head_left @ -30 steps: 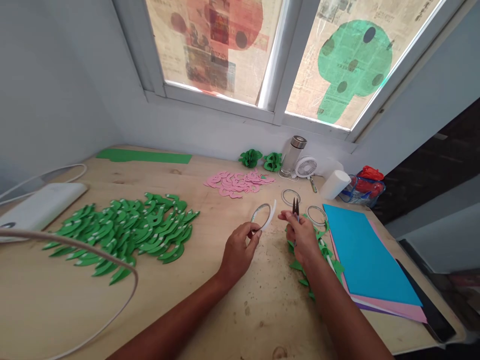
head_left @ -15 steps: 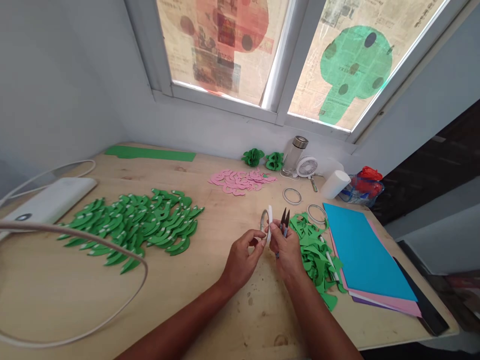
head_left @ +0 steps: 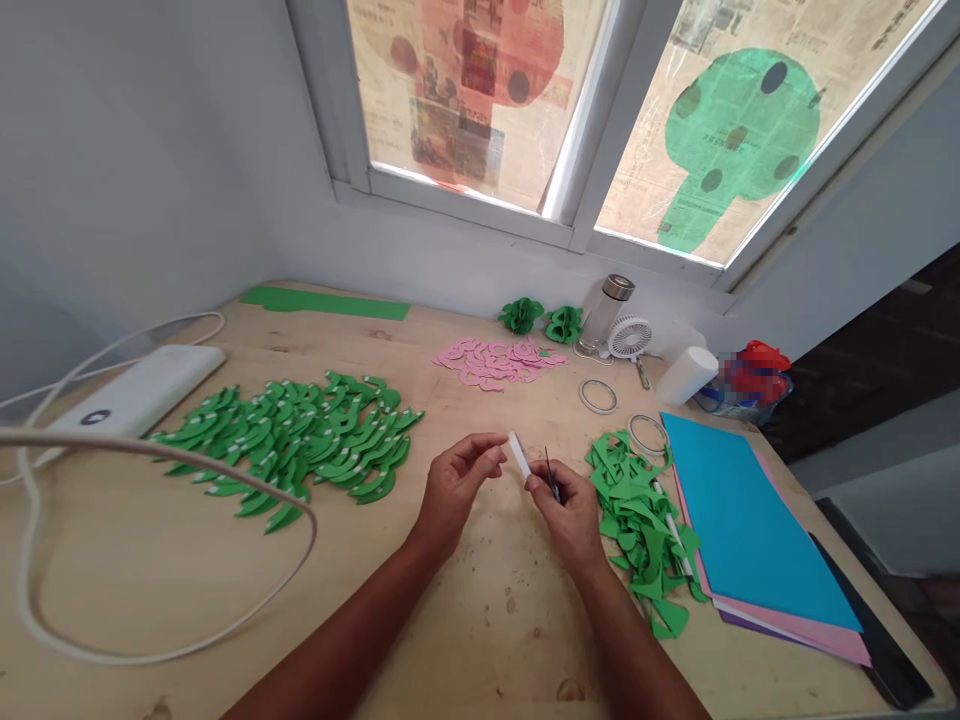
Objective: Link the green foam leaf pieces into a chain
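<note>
Here, over the middle of the table (head_left: 484, 620), well in from its edges, the right hand (head_left: 571, 515) grasps dark-bladed small scissors (head_left: 554, 482) and the lower end of some white tape (head_left: 518, 455). The left hand (head_left: 454, 490) curls its fingers beside the tape's upper end, though whether they pinch it I cannot tell. Green paper scraps (head_left: 637, 510) lie toward the table's right edge.

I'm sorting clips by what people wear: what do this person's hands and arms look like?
The left hand and right hand are ungloved, with no watch, bracelet or ring visible. Both forearms are bare as far as they show, with no sleeve in view.
</note>
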Demonstrator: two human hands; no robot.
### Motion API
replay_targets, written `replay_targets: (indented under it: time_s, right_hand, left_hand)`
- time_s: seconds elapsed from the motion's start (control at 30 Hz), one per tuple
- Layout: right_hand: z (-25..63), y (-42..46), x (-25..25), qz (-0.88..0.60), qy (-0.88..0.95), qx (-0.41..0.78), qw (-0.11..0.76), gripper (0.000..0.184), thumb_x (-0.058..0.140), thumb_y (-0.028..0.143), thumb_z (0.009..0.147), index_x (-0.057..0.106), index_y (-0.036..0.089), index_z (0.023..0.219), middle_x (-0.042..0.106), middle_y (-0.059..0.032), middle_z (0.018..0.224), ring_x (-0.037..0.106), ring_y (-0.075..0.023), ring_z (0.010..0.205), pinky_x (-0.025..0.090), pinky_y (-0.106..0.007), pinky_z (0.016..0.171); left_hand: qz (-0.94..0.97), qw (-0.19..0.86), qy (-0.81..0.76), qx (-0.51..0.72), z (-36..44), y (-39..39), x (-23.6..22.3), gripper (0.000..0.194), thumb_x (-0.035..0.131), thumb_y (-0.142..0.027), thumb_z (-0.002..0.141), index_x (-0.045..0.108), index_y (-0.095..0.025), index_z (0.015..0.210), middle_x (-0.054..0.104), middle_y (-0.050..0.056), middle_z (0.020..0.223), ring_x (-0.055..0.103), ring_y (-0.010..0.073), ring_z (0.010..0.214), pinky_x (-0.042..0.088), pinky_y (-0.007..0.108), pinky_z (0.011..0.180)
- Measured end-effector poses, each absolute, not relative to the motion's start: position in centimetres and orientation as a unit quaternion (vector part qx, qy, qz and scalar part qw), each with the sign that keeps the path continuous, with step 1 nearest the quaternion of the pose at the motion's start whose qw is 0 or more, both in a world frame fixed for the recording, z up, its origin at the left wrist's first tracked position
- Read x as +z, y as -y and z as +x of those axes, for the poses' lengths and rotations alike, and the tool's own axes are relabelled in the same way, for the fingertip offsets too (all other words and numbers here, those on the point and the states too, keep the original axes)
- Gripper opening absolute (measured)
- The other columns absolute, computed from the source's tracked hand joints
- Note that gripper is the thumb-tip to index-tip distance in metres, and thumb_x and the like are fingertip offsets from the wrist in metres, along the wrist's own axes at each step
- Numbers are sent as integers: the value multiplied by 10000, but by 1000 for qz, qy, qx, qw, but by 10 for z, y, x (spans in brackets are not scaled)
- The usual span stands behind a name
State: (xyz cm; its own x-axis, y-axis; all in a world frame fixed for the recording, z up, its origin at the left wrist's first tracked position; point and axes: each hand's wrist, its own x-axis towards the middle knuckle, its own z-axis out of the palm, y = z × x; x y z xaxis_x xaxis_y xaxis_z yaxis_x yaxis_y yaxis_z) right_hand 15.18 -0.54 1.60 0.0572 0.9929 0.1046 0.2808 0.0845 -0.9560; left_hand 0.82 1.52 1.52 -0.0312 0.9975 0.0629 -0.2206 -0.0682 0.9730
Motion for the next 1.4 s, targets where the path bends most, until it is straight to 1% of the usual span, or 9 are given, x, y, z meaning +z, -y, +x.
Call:
replay_targets:
  time_s: [0.27, 0.43, 0.6, 0.87, 0.97, 1.07, 1.17, 1.27, 1.4]
  right_hand:
    - [152, 6, 12, -555, 610, 367, 431, 155, 535, 299, 737, 612, 164, 723, 454, 33, 587, 376, -95, 515, 294, -215, 476]
    - [156, 5, 12, -539, 652, 340, 410, 118, 541, 258, 743, 614, 174, 705, 480, 25, 605, 413, -108, 545, 311, -224, 502]
    - [161, 5, 16, -535, 675, 319, 396, 72, 559, 216, 725, 620, 184, 706, 511, 19, 632, 455, -123, 595, 335, -225, 540]
    - [173, 6, 15, -542, 701, 304, 350, 97, 548, 225, 739, 597, 180, 669, 513, 17, 611, 457, -122, 568, 328, -219, 514]
    - [181, 3, 7, -551, 717, 238, 353, 96, 535, 202, 730, 629, 190, 732, 557, 2, 644, 496, -141, 606, 368, -232, 562]
    - [186, -1, -3, -563, 726, 172, 356, 193, 501, 176, 732, 650, 197, 852, 623, -29, 753, 552, -168, 697, 406, -251, 636]
    - [187, -5, -15, -589, 730, 117, 326, 231, 478, 157, 730, 657, 203, 868, 631, -38, 759, 566, -179, 719, 411, -260, 662]
    - [184, -9, -25, -611, 729, 92, 295, 244, 481, 142, 721, 665, 210, 867, 642, -42, 783, 582, -179, 745, 414, -254, 673]
    - [178, -8, -28, -623, 714, 101, 302, 247, 513, 150, 716, 671, 210, 897, 660, -50, 841, 598, -182, 776, 437, -257, 688]
  left_hand:
    - [452, 521, -439, 575, 8, -14, 16, 194, 625, -348, 708, 647, -157, 731, 592, 10, 638, 522, 129, 604, 460, 251, 616]
    - [450, 521, -433, 582, 7, -13, 17, 153, 648, -302, 693, 618, -160, 644, 573, -13, 595, 510, 114, 580, 443, 235, 605]
    - [466, 511, -431, 579, 7, -16, 9, 141, 645, -292, 700, 622, -157, 670, 599, 1, 635, 525, 122, 606, 440, 236, 597]
    - [466, 492, -445, 585, 9, -22, -8, 156, 616, -307, 717, 631, -154, 746, 601, 5, 652, 550, 133, 624, 454, 242, 593]
    - [450, 481, -461, 595, 9, -24, -14, 169, 590, -304, 730, 625, -149, 790, 583, 0, 634, 544, 126, 602, 452, 237, 574]
    - [439, 468, -478, 600, 9, -26, -20, 176, 574, -298, 730, 619, -148, 810, 567, -7, 617, 536, 122, 590, 443, 227, 557]
    - [447, 462, -491, 588, 9, -28, -26, 184, 568, -302, 728, 618, -149, 817, 565, -9, 614, 533, 122, 589, 441, 225, 555]
    - [458, 464, -496, 574, 9, -28, -28, 193, 552, -305, 733, 620, -149, 825, 568, -9, 612, 534, 123, 587, 449, 231, 561]
    - [451, 461, -508, 571, 8, -27, -29, 209, 553, -316, 722, 627, -151, 825, 570, -13, 605, 541, 124, 584, 454, 229, 560]
